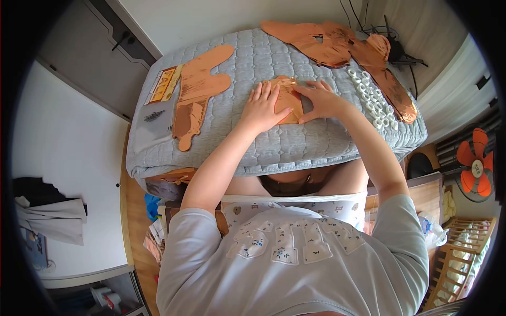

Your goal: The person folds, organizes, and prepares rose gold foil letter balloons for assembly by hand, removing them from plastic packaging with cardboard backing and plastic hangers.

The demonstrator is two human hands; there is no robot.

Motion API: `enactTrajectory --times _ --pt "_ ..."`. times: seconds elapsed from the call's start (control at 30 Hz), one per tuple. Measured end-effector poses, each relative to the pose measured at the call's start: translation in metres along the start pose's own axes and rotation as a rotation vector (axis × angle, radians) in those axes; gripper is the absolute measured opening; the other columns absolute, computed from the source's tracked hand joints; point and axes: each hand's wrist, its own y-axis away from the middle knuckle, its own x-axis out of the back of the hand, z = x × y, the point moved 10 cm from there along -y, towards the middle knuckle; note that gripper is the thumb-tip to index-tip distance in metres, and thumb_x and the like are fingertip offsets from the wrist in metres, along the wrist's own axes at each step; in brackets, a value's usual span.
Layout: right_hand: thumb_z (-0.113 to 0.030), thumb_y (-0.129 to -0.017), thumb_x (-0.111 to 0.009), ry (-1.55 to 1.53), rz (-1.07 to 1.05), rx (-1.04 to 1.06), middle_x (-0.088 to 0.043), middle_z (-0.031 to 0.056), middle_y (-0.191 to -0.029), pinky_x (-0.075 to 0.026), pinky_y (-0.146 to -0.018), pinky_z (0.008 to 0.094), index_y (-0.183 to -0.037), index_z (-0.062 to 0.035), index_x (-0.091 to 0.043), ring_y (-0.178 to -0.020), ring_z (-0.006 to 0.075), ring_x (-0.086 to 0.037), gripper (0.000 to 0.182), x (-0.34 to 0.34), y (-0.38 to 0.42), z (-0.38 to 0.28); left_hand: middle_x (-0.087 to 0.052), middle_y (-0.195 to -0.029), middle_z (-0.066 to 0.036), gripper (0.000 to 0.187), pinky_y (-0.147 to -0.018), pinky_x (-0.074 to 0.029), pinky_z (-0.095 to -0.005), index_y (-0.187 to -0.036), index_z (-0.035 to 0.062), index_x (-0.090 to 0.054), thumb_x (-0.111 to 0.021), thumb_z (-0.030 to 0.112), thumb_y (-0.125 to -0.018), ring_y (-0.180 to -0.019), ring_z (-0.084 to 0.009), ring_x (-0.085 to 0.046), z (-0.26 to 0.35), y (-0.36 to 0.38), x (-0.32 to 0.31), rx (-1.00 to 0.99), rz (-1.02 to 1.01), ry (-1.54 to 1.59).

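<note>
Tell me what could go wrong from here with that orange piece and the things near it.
The orange piece could crease or shift, since the left hand and right hand rest on it over a quilted cover that looks padded and uneven.
The white rings seem loose; a sideways sweep of the right hand might scatter them.

Bare quilt (pixel 253 57) leaves passage beyond the fingers (pixel 274 94), white rings (pixel 372 100) blocking rightward.
</note>
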Motion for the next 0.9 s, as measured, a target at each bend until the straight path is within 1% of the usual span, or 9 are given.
enactTrajectory --times 0.13,0.2,0.33,0.4,0.53,0.6,0.7,0.87,0.9 --pt "-0.062 -0.059 -0.088 0.016 -0.031 -0.028 -0.047 0.0196 -0.153 -0.011 -0.126 0.0546 -0.156 -0.0193 -0.041 -0.151 0.0379 -0.028 0.116 -0.001 0.001 0.001 -0.022 -0.166 -0.025 0.108 -0.126 -0.015 -0.0506 -0.161 0.0080 -0.027 -0.054 0.080 -0.086 -0.155 -0.0422 -0.018 0.002 0.000 0.003 0.029 -0.039 -0.025" --pt "-0.060 -0.058 -0.089 0.022 -0.042 -0.035 -0.047 0.0195 -0.154 -0.011 -0.126 0.0550 -0.157 -0.0199 -0.040 -0.151 0.0380 -0.029 0.117 -0.002 -0.001 0.001 -0.017 -0.168 -0.023 0.110 -0.126 -0.012 -0.0526 -0.164 0.0145 -0.023 -0.057 0.082 -0.083 -0.156 -0.0406 -0.015 0.000 0.000 0.001 0.071 -0.103 -0.065" --pt "-0.059 -0.058 -0.090 0.022 -0.067 -0.045 -0.048 0.0154 -0.154 -0.009 -0.125 0.0580 -0.158 -0.0202 -0.037 -0.151 0.0355 -0.029 0.120 -0.004 -0.002 0.003 -0.017 -0.168 -0.025 0.111 -0.126 -0.013 -0.0550 -0.164 0.0207 -0.022 -0.060 0.082 -0.080 -0.155 -0.0416 -0.019 0.009 0.005 0.017 0.053 -0.056 -0.068" --pt "-0.058 -0.058 -0.090 0.011 -0.063 -0.044 -0.048 0.0143 -0.154 -0.008 -0.125 0.0588 -0.158 -0.0204 -0.037 -0.151 0.0348 -0.029 0.120 -0.005 -0.002 0.003 -0.019 -0.168 -0.021 0.099 -0.125 -0.017 -0.0567 -0.162 0.0243 -0.029 -0.063 0.074 -0.084 -0.153 -0.0405 -0.026 0.018 0.010 0.033 0.011 0.023 -0.161" --pt "-0.056 -0.057 -0.091 -0.044 -0.040 -0.042 -0.049 0.0139 -0.152 -0.005 -0.126 0.0585 -0.158 -0.0204 -0.036 -0.151 0.0339 -0.028 0.121 0.000 0.002 0.002 -0.027 -0.166 -0.019 0.082 -0.122 -0.021 -0.0593 -0.156 0.0218 -0.042 -0.062 0.067 -0.089 -0.150 -0.0399 -0.031 0.036 0.019 0.043 -0.261 0.253 -0.225" --pt "-0.056 -0.057 -0.092 -0.060 -0.038 -0.042 -0.049 0.0137 -0.152 -0.004 -0.126 0.0582 -0.158 -0.0204 -0.036 -0.150 0.0337 -0.028 0.121 0.001 0.003 0.001 -0.034 -0.163 -0.017 0.070 -0.121 -0.026 -0.0590 -0.151 0.0173 -0.048 -0.060 0.057 -0.095 -0.150 -0.0379 -0.032 0.047 0.029 0.017 -0.411 0.006 -0.107" --pt "-0.056 -0.056 -0.092 -0.068 -0.032 -0.057 -0.048 0.0136 -0.152 -0.004 -0.126 0.0573 -0.158 -0.0201 -0.038 -0.150 0.0331 -0.029 0.121 -0.001 0.001 0.004 -0.038 -0.161 -0.019 0.072 -0.121 -0.027 -0.0576 -0.153 0.0155 -0.046 -0.059 0.058 -0.096 -0.150 -0.0383 -0.032 0.057 0.053 0.022 -0.421 0.032 0.106" --pt "-0.056 -0.055 -0.091 -0.128 0.001 0.026 -0.053 0.0165 -0.147 -0.005 -0.126 0.0571 -0.156 -0.0171 -0.041 -0.148 0.0335 -0.033 0.119 -0.006 0.013 -0.009 -0.039 -0.160 -0.020 0.076 -0.121 -0.027 -0.0564 -0.153 0.0125 -0.043 -0.061 0.058 -0.095 -0.151 -0.0384 -0.030 0.063 0.081 0.029 -0.425 -0.046 0.103" --pt "-0.056 -0.055 -0.091 -0.127 0.004 0.029 -0.053 0.0165 -0.147 -0.005 -0.126 0.0571 -0.156 -0.0171 -0.041 -0.148 0.0335 -0.033 0.119 -0.005 0.021 -0.014 -0.042 -0.158 -0.019 0.070 -0.119 -0.032 -0.0553 -0.151 0.0110 -0.046 -0.062 0.050 -0.095 -0.149 -0.0371 -0.035 0.068 0.091 0.033 -0.444 -0.025 0.070"
